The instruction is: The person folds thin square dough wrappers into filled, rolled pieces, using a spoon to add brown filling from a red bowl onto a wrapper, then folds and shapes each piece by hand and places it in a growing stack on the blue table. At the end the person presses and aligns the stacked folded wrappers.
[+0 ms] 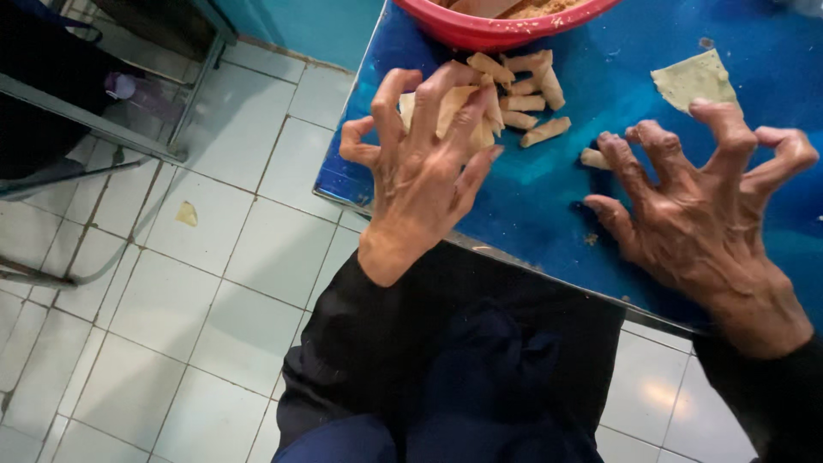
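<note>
My left hand [424, 167] hovers over the near left corner of a blue table [549, 197], fingers spread and curled, fingertips just above a pile of small rolled pastry sticks [514, 99]. It holds nothing that I can see. My right hand [703, 214] is over the table to the right, fingers clawed and apart, empty. One rolled stick [591, 158] lies by its little finger. A flat pale wrapper sheet [693, 79] lies beyond its fingertips.
A red bowl [497, 30] with crumbly filling stands at the table's far edge. Below is a white tiled floor [171, 300] with a dropped wrapper scrap [186, 213], and metal furniture legs [94, 129] at the left. My dark-clothed lap [446, 360] is under the table edge.
</note>
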